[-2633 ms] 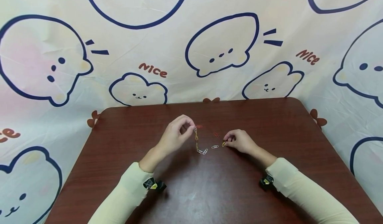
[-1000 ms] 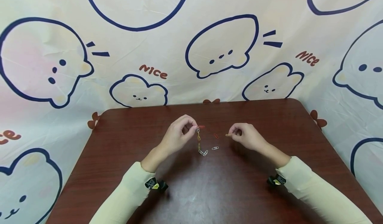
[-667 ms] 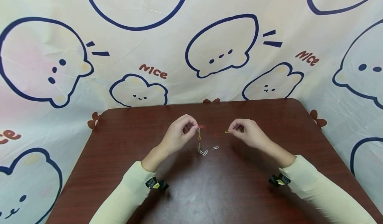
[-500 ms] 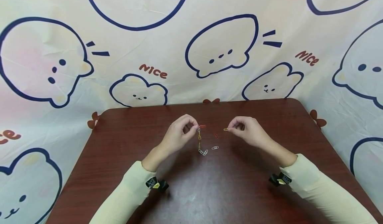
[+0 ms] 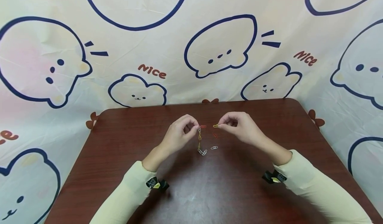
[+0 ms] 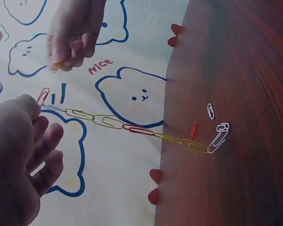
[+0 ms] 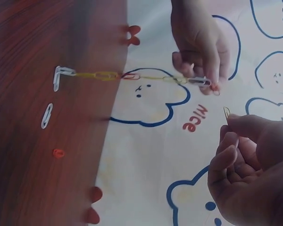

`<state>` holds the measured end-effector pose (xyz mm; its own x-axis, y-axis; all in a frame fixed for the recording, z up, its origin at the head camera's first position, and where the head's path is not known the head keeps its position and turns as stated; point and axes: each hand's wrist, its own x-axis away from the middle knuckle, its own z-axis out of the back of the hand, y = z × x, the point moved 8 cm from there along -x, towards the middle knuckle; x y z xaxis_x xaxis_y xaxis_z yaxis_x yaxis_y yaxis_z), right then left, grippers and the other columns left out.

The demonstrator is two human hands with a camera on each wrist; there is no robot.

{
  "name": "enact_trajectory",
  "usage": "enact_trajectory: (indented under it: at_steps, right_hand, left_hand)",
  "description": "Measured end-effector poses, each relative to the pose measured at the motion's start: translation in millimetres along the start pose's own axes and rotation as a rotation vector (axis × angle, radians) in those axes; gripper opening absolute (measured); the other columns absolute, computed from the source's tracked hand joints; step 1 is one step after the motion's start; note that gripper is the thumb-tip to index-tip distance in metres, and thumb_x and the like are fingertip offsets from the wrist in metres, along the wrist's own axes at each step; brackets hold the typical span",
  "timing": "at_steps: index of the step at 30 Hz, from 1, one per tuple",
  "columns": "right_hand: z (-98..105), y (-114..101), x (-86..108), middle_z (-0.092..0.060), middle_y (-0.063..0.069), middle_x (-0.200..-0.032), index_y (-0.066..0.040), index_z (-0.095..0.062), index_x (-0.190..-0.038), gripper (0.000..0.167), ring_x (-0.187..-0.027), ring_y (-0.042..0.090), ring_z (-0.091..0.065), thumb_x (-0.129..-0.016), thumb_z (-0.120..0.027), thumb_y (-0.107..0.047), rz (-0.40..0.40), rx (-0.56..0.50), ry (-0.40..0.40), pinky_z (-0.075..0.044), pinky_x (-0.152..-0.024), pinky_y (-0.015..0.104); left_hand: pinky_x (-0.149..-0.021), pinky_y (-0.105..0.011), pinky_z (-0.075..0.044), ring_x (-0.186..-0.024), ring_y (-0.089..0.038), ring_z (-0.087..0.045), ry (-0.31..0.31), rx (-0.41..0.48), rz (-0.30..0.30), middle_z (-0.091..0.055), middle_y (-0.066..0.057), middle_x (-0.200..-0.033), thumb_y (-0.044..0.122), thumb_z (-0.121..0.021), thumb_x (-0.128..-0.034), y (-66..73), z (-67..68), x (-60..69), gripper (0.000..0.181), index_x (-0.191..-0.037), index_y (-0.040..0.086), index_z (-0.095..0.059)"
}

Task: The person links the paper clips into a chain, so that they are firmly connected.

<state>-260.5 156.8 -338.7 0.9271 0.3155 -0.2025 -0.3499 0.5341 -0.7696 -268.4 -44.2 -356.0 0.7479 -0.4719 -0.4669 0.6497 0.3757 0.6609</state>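
Observation:
My left hand (image 5: 182,131) pinches a red paper clip (image 5: 203,126) at the top end of a paper clip chain (image 5: 199,137). The chain hangs from the fingertips, with yellow, red and white links, and its lower white clips (image 5: 202,152) lie on the table. Level with it on the right, my right hand (image 5: 240,126) pinches a single yellow paper clip (image 5: 215,126) between thumb and forefinger. A small gap separates the yellow clip from the red one. The right wrist view shows the yellow clip (image 7: 227,113) standing out from the fingertips.
A loose red paper clip (image 5: 215,135) and a loose white paper clip (image 5: 214,148) lie on the brown table (image 5: 191,190) between the hands. A patterned cloth (image 5: 179,51) hangs behind the table's far edge.
My right hand has lifted the yellow paper clip off the table and carried it up, then left toward the red clip. My left hand has hardly moved.

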Motion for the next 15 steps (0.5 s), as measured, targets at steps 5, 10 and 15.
enact_trajectory:
  at_steps: [5,10,15]
  right_hand:
    - [-8,-10,-6.1,-0.066,0.001,-0.078,-0.009,-0.075,-0.091,0.006,-0.068,0.019,-0.054,-0.093,-0.075,-0.015,0.028,-0.051,-0.011,-0.043,-0.058,0.027]
    - [-19,-15,-11.8,-0.067,0.008,-0.078,-0.009,-0.076,-0.091,0.005,-0.065,0.018,-0.052,-0.092,-0.076,-0.014,0.031,-0.101,-0.031,-0.041,-0.055,0.025]
    - [-25,-15,-14.9,-0.067,0.013,-0.075,-0.010,-0.075,-0.090,0.004,-0.061,0.018,-0.052,-0.092,-0.077,-0.013,0.023,-0.135,-0.037,-0.038,-0.052,0.024]
  left_hand:
    - [-0.067,-0.025,-0.051,-0.078,-0.009,-0.058,0.011,-0.012,-0.026,-0.061,0.003,-0.092,0.009,-0.069,-0.0967,2.7,-1.0,-0.8,0.003,-0.096,0.010,-0.066]
    - [-0.067,-0.024,-0.052,-0.078,-0.008,-0.058,0.011,-0.014,-0.047,-0.062,0.003,-0.093,0.010,-0.068,-0.0976,5.1,-2.3,-2.0,0.003,-0.095,0.010,-0.066]
    - [-0.067,-0.025,-0.052,-0.078,-0.009,-0.058,0.007,-0.010,-0.059,-0.062,0.002,-0.094,0.009,-0.069,-0.0968,7.1,-4.2,-3.2,0.004,-0.095,0.009,-0.066]
